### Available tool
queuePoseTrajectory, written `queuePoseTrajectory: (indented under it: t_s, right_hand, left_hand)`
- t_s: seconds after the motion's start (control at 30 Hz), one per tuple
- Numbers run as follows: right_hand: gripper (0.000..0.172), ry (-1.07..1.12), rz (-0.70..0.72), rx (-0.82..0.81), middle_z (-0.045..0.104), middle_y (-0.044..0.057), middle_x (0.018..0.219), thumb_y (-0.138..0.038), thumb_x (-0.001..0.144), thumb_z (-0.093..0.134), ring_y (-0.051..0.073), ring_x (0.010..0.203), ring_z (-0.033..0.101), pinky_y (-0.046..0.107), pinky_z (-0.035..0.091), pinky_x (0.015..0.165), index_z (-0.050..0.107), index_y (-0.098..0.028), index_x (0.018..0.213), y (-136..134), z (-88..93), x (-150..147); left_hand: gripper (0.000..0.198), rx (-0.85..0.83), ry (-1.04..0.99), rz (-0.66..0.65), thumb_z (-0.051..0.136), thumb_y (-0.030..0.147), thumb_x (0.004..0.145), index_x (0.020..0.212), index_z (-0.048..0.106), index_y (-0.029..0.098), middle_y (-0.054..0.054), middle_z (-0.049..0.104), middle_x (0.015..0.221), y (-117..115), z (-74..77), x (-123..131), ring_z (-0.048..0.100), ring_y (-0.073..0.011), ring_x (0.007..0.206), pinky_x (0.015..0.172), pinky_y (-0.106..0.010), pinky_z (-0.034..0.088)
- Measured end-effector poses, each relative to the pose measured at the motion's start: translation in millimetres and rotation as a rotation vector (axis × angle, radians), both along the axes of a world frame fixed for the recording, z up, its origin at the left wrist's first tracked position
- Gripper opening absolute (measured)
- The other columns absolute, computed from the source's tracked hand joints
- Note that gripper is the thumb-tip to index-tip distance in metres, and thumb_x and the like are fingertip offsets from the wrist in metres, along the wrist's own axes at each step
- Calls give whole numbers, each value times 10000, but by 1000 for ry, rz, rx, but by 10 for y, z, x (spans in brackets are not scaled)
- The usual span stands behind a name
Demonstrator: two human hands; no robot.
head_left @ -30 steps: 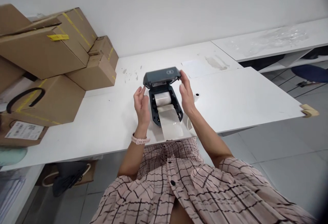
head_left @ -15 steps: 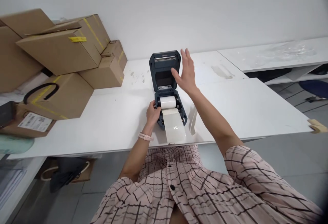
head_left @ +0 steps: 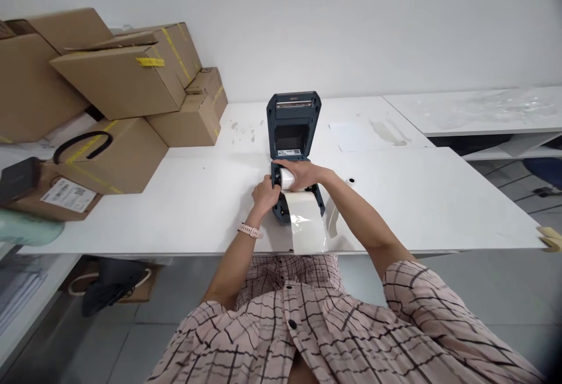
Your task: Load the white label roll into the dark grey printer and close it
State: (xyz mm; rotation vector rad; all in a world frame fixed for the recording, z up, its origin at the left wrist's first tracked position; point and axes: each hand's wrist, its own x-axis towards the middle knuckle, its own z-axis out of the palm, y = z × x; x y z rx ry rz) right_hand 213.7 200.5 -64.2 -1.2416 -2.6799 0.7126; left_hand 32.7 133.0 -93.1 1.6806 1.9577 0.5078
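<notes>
A dark label printer (head_left: 293,132) stands on the white table with its lid raised. Inside its base sits a white label roll (head_left: 287,179), and a pale strip of labels (head_left: 305,223) runs from it over the printer's front to the table edge. My right hand (head_left: 302,174) lies over the roll, fingers wrapped round its top and right side. At the left side of the base, my left hand (head_left: 266,194) grips the printer's edge by the roll holder, fingers bent. A pink band is on my left wrist.
Cardboard boxes (head_left: 127,82) are piled at the left of the white table (head_left: 211,208). Right of the printer lie a curled strip (head_left: 333,220) and a small white roll with a dark core (head_left: 350,181). Clear plastic (head_left: 504,103) lies on the far right table.
My right hand has come down from beside the raised lid onto the label roll. My left hand stays at the printer's left side. The view has shifted slightly.
</notes>
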Motion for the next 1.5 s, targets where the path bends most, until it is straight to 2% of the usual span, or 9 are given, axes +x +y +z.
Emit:
queuePoseTrajectory:
  t_s: [0.13,0.27,0.5,0.7,0.97,1.1,1.2,1.33,1.5]
  right_hand:
    - [1052,359,101,-43,418,40,1688,-410,714,853,380,1470,501,565,445,1194,348,-354,1635,-239,375,458]
    - [1057,613,-103,15,454,40,1659,-424,642,926,383,1494,464,543,441,1211,454,-338,1585,-268,535,980]
    - [1084,713,-454,-28,514,188,1574,-413,615,896,392,1423,520,538,551,1069,434,-221,1577,253,-43,1316]
    - [1029,657,-486,-105,457,208,1633,-313,585,891,378,1481,477,550,393,1221,494,-168,1522,341,-443,1270]
    - [788,948,-583,-275,591,135,1555,-406,785,803,314,1475,523,565,419,1193,523,-310,1515,-358,-617,2016]
    - [635,800,-583,-396,722,131,1368,-457,696,894,329,1247,670,513,556,1017,711,-255,1269,-757,-758,1935]
    - [524,860,-561,-348,782,100,1103,-521,748,869,271,1018,710,450,577,920,732,-217,1152,-914,-590,1726]
    - [444,936,-192,-186,761,63,1079,-492,865,795,241,1015,697,382,562,876,690,-268,1234,-953,80,1344]
    - [403,321,107,64,709,118,1333,-335,994,618,292,1170,676,420,526,966,621,-232,1384,-633,563,452]
  left_hand:
    - [457,-30,24,-26,462,290,927,1365,572,218,-154,749,1280,-16,7,-2,673,-375,1244,970,-467,510]
    - [474,-30,28,-18,459,285,930,1388,563,224,-137,752,1281,-22,1,1,676,-357,1237,980,-453,508]
    - [460,-28,-15,-9,445,278,933,1368,581,222,-136,760,1242,-18,-25,-10,695,-368,1175,943,-459,515]
    - [439,-24,-28,1,450,285,932,1344,593,234,-120,772,1191,-17,-40,-20,701,-361,1152,944,-453,513]
    - [459,-26,-66,16,469,275,922,1363,590,234,-110,781,1184,-27,-24,-12,713,-335,1123,939,-425,517]
    - [454,-19,-66,8,475,300,930,1366,586,241,-103,786,1145,-17,-46,-21,714,-338,1113,934,-425,515]
    - [467,-20,-90,-2,456,305,933,1379,575,235,-101,782,1155,-13,-60,-26,714,-341,1095,906,-424,516]
    - [479,-24,-87,9,465,293,918,1379,581,228,-104,778,1174,-11,-67,-24,702,-352,1126,916,-432,505]
    - [467,9,-143,11,482,306,914,1360,599,229,-101,776,1096,-24,-99,-37,710,-340,1070,891,-425,500]
